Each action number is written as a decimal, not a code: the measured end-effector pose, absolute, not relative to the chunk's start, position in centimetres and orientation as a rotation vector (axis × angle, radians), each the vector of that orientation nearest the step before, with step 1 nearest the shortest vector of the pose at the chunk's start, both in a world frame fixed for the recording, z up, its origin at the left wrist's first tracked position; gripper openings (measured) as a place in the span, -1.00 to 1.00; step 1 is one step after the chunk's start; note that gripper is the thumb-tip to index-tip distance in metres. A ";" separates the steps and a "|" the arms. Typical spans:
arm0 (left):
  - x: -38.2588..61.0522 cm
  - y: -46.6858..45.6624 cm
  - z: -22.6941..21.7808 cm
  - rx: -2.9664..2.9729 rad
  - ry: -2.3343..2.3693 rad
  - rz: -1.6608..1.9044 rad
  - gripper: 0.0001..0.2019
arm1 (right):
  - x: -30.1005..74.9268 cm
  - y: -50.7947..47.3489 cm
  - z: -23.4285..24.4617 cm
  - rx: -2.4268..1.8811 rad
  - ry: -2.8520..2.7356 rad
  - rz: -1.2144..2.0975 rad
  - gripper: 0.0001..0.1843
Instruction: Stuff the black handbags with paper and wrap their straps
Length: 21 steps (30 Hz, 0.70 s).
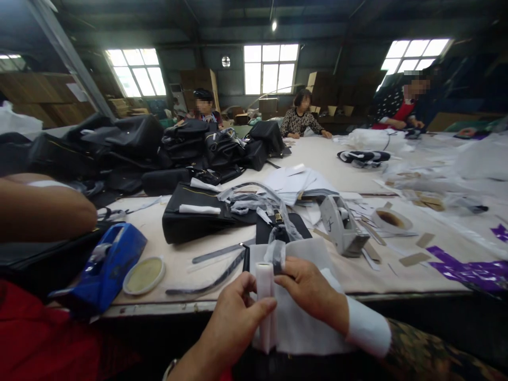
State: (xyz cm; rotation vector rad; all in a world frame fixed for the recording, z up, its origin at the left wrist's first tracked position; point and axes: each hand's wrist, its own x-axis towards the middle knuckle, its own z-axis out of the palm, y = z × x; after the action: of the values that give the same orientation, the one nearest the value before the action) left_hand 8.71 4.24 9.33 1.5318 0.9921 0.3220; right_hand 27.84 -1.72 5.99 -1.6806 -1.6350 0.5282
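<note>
My left hand (234,317) is closed round a rolled white sheet (265,296) that stands upright at the table's near edge. My right hand (311,293) pinches the top of the same white roll, beside a black strap with a metal buckle (279,233) wrapped in clear film. More white wrapping material (305,323) drapes down under both hands. A black bag (198,211) lies flat just beyond on the table (357,275).
A blue tape dispenser (107,267) and a round lid (143,275) sit at left. A grey tape dispenser (343,227) and tape roll (391,218) stand at right. Black bags (130,148) pile up behind. A co-worker's arm (43,206) reaches in; three people sit far off.
</note>
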 end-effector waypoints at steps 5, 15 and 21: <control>8.9 2.8 9.6 1.560 0.932 0.300 -0.83 | 26.8 -2.8 7.1 -1.645 -1.515 0.740 -0.76; 9.5 2.0 6.9 1.307 0.996 0.403 -0.33 | 25.9 -5.3 6.6 -1.531 -1.501 0.858 -0.70; 9.4 2.5 7.6 1.411 0.891 0.192 -0.56 | 25.4 -6.1 6.1 -1.602 -1.479 0.853 -0.75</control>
State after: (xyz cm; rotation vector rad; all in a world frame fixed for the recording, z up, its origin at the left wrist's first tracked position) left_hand 9.42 2.48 7.62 1.4113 0.8906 0.1921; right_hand 25.43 -6.14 6.13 -1.6024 -1.4795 0.8527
